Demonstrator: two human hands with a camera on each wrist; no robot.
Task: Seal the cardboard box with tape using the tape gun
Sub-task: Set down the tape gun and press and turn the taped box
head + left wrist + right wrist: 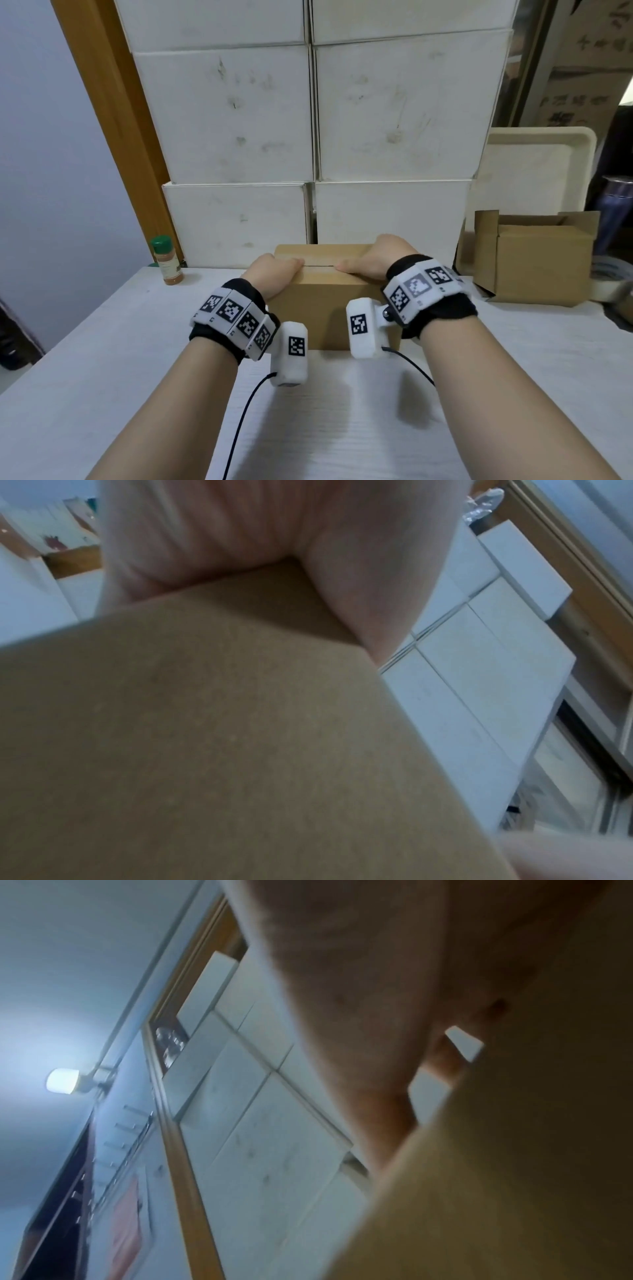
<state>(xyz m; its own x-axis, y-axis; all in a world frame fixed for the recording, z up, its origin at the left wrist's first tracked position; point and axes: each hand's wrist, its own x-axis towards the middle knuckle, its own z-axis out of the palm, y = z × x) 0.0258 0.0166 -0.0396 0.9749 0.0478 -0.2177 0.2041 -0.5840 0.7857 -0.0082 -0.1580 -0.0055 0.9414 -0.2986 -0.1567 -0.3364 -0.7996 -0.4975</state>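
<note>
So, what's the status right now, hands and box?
Left hand and right hand pressing the cardboard box flaps shut. Seam untaped. No tape gun in view. Nothing in the way.

Both my forearms reach forward, banded at the wrists. My left hand and right hand lie palm-down and apart, thumbs pointing inward toward each other; the fingers are hidden from the head view.
</note>
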